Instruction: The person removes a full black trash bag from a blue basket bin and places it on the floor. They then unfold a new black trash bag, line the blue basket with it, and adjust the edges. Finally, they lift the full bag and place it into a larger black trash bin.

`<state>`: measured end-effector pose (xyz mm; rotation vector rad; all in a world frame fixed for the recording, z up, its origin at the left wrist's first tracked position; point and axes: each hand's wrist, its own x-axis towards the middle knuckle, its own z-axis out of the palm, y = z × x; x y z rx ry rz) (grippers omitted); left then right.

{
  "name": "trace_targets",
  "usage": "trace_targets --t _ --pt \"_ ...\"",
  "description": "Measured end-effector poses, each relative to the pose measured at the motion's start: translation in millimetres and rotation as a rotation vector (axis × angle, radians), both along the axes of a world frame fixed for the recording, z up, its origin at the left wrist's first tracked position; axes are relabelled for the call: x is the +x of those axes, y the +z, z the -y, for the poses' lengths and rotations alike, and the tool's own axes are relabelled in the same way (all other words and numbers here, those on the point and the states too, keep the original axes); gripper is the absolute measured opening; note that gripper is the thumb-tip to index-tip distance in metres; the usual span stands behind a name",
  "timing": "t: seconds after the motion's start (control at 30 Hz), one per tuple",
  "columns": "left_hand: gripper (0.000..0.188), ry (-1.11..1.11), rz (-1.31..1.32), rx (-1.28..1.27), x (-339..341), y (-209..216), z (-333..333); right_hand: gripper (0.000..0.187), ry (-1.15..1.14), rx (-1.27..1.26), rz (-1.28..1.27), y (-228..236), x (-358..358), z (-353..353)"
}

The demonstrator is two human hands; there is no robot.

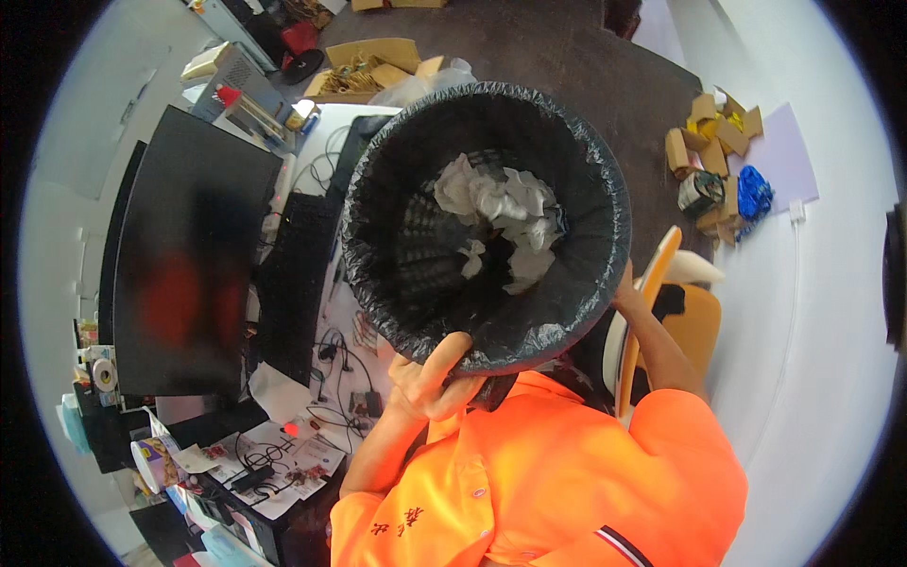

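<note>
A round black trash bin is lifted in front of my chest, its mouth facing up toward me. A black plastic liner covers the inside and folds over the rim. Several crumpled white tissues lie at the bottom. My left hand is closed on the near rim, slightly left of its middle, with fingers bent over the edge. Against the bin's outer right side is my right hand, holding it there; its fingers are hidden behind the bin.
On the left, a white desk carries a large dark monitor, a black keyboard and tangled cables. A yellow-and-white chair stands close at right. Cardboard boxes and a blue bag lie by the right wall.
</note>
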<state>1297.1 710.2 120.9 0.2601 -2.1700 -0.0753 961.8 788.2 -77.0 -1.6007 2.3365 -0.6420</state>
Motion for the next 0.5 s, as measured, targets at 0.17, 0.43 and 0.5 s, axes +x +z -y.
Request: trace_targets --t 0.17,0.43,0.5 --pt "0.026 0.077 0.066 -0.042 -52 11 49 0.028 0.486 0.408 -0.249 -44 -48 39" --pt "0.027 0.192 0.151 -0.004 -177 4 155 0.030 0.359 0.607 0.031 -36 -128 123" --pt "0.026 0.240 0.079 0.006 -208 -8 182 0.032 0.227 0.517 0.112 -51 -159 130"
